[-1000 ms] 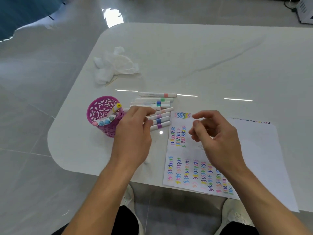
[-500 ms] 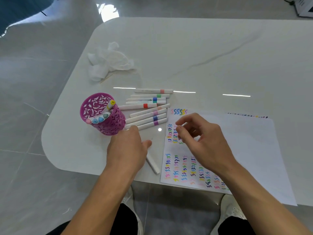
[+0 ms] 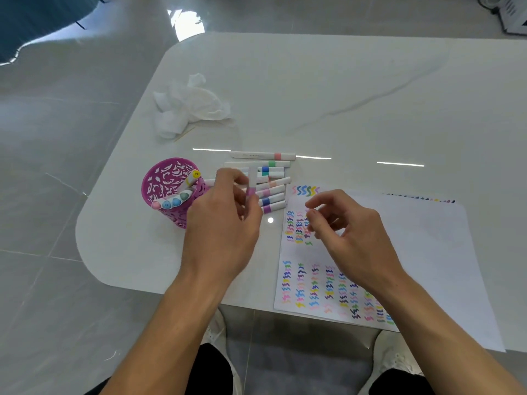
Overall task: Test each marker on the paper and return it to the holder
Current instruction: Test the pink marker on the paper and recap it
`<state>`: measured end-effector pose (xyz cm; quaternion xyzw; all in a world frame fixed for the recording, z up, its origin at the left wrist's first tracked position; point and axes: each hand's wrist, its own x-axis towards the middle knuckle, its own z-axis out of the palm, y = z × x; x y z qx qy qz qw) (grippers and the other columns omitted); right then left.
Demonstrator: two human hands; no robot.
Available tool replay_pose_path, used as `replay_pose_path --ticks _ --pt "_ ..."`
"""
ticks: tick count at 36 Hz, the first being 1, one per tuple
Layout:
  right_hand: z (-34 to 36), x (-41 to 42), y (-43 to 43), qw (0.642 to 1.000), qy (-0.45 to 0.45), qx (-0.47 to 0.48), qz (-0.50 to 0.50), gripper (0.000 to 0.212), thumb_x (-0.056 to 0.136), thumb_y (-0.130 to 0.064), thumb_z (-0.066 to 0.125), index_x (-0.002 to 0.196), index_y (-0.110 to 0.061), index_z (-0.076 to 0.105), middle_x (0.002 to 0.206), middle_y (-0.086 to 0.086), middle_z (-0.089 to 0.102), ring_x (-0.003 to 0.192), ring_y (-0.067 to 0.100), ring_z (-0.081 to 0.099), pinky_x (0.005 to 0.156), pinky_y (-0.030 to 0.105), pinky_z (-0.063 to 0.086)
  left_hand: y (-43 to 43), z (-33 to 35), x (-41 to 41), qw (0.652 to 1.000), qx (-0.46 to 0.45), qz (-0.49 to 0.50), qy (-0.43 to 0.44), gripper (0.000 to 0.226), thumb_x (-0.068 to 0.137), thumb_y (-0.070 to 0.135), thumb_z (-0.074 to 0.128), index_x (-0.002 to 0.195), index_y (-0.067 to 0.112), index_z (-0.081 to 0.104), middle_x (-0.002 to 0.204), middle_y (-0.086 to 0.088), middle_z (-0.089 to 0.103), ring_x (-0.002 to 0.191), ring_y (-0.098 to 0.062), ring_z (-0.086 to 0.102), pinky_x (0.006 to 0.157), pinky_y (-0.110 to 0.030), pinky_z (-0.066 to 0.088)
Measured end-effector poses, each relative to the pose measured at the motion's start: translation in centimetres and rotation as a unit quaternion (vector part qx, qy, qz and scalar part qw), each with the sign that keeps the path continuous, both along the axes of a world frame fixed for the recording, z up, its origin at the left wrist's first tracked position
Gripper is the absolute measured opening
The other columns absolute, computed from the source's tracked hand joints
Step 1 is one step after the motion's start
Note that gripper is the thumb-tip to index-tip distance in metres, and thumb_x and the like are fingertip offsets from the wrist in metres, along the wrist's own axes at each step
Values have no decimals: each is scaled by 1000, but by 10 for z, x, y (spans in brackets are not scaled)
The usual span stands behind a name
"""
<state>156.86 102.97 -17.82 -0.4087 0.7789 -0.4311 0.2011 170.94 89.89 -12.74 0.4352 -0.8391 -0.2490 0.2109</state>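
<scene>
The left hand's (image 3: 225, 223) grip pinches a white pink-banded marker (image 3: 252, 181) upright, over the loose markers (image 3: 271, 166) on the white counter (image 3: 342, 95). The right hand (image 3: 348, 232) hovers loosely curled, empty, over the scribbled white paper (image 3: 427, 252). The purple cut-out holder (image 3: 165, 183) stands left.

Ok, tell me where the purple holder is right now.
In the head view, the purple holder stands on the left part of the table, just left of the left hand, which grips a marker, and of the row of loose markers.
</scene>
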Motion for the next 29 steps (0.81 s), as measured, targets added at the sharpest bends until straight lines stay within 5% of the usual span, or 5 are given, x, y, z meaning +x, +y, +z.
replay_pose_path --ticks 5,13,24,29 --pt "1 2 -1 1000 0 -2 -1 12 100 -26 66 109 -33 62 87 -17 72 84 -1 69 69 6 50 -7 10 -1 987 -92 -7 134 25 99 25 61 123 17 61 101 9 66 81 -4 61 72 -7 50" --pt "2 3 -3 1000 10 -3 5 14 100 -26 66 110 -34 59 88 -18 69 89 -4 68 70 5 50 -21 15 8 952 -250 -14 177 23 101 12 58 120 3 67 109 -10 70 100 -21 61 89 -14 41" --pt "3 3 -3 1000 10 -8 8 14 101 -26 65 111 -34 60 88 -16 71 88 -3 68 70 4 49 -33 3 16 980 -154 87 92 20 103 19 47 117 11 59 110 -5 60 96 -4 42 77 -6 34" --pt "3 3 -4 1000 9 -11 8 14 101 -26 65 111 -34 60 89 -14 72 86 -2 68 71 5 50 -33 1 19 982 -139 115 55 15 102 13 46 114 12 56 103 5 52 92 -8 39 73 -15 26"
